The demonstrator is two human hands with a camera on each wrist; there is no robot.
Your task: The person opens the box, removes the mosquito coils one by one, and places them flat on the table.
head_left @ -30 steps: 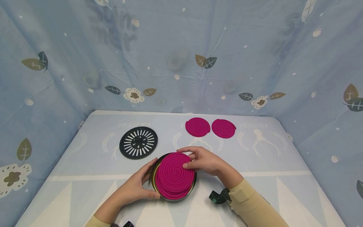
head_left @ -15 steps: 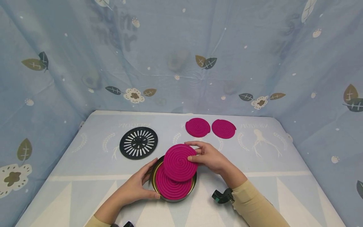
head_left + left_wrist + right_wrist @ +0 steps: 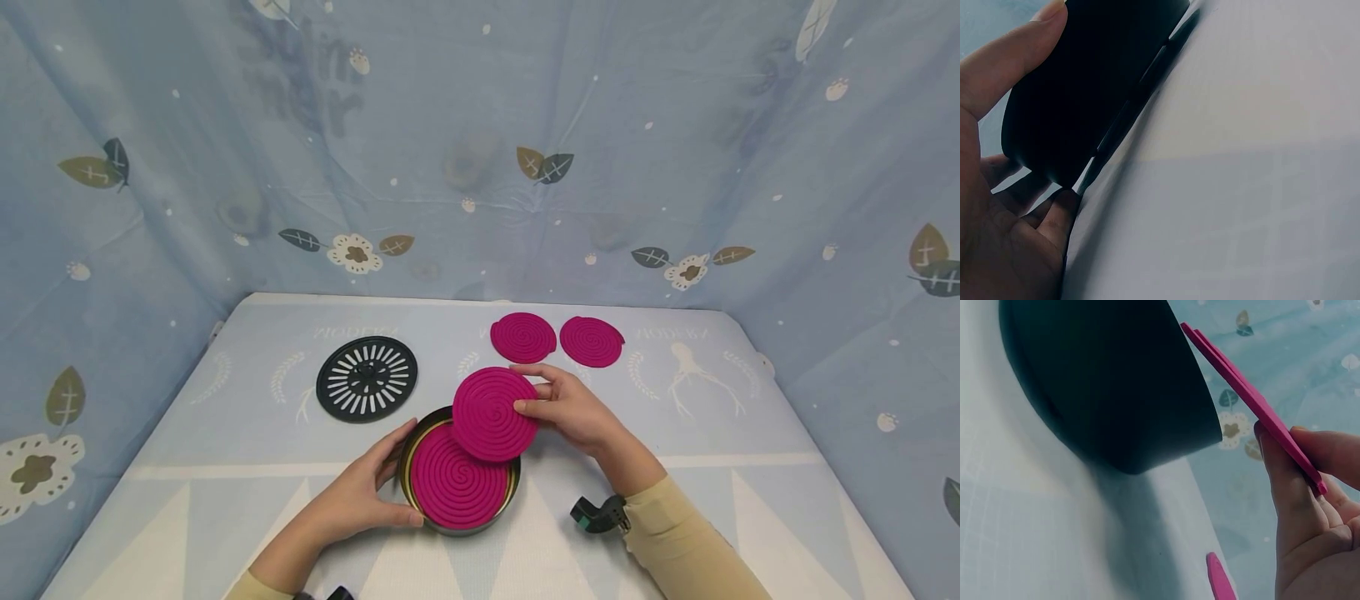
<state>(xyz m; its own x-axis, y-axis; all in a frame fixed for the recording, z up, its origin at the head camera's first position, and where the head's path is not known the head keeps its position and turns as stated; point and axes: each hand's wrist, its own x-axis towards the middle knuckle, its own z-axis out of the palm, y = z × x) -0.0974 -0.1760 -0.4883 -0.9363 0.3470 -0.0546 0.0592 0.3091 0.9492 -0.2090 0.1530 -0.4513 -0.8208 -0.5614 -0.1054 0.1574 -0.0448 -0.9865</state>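
The right hand [image 3: 573, 410] has its grip closed on the held disc [image 3: 495, 417], a magenta spiral mat, pinching its edge with the thumb on one face and fingers on the other. The held disc is raised and tilted, its spiral facing the head camera, and it overlaps the far edge of the tin [image 3: 463, 532] in that view; whether the two touch, I cannot tell. The right wrist camera shows the held disc nearly edge-on, slanting down from the tin's rim towards the fingers. The left hand [image 3: 367, 496] grasps the tin by its side, thumb near the front of the rim and fingers round behind, and the tin sits on the tabletop [image 3: 697, 433]. Flat inside the tin lies the inner disc [image 3: 459, 487], also magenta, with a yellowish ring showing between it and the dark rim. Near the back edge of the tabletop, two more magenta spirals, the first disc [image 3: 523, 337] and the second disc [image 3: 592, 341], lie side by side. The black slotted grate [image 3: 367, 379] lies flat beyond the left hand, apart from the tin. Blue cloth [image 3: 480, 200] printed with leaves and flowers stands behind, and both arms wear tan sleeves [image 3: 686, 546].
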